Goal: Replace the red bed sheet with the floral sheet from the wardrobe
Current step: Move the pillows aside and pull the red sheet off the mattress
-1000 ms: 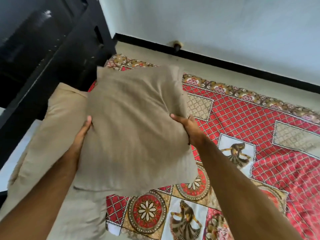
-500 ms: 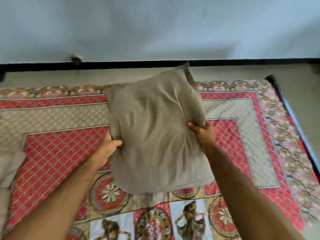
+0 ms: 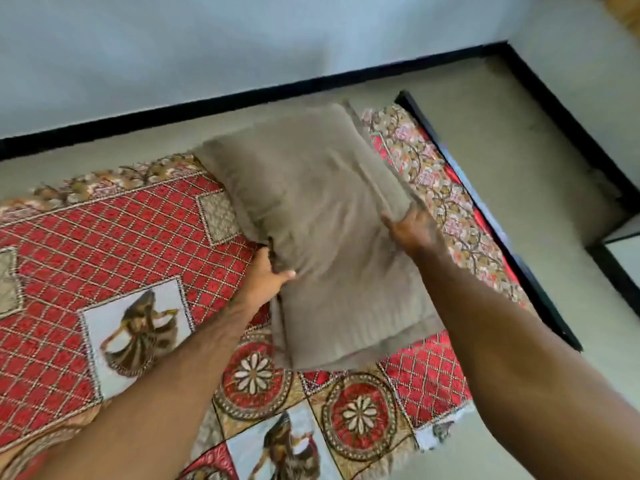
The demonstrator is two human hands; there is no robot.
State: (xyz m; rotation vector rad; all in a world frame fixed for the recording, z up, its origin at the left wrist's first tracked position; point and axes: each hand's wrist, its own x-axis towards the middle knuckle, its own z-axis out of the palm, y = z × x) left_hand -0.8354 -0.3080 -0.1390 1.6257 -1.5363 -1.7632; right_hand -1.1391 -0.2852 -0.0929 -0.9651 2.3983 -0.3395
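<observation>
Both hands hold a tan pillow over the far right corner of the bed, which is covered by the red sheet. The left hand has its grip closed on the pillow's left edge, thumb over the top face and fingers tucked under. The right hand clasps the pillow's right edge, its fingers blurred but wrapped over the fabric. The pillow lies tilted, its far corner pointing toward the wall, its near edge above the sheet's round flower medallions. A second tan layer shows just under the pillow's near edge; whether it is another pillow cannot be told. The sheet spreads left of and nearer than the pillow, with its floral border running along the bed's right side beside the dark bed frame. Beyond the frame is beige floor, edged by a black skirting at the wall. The floral sheet is not in view.
</observation>
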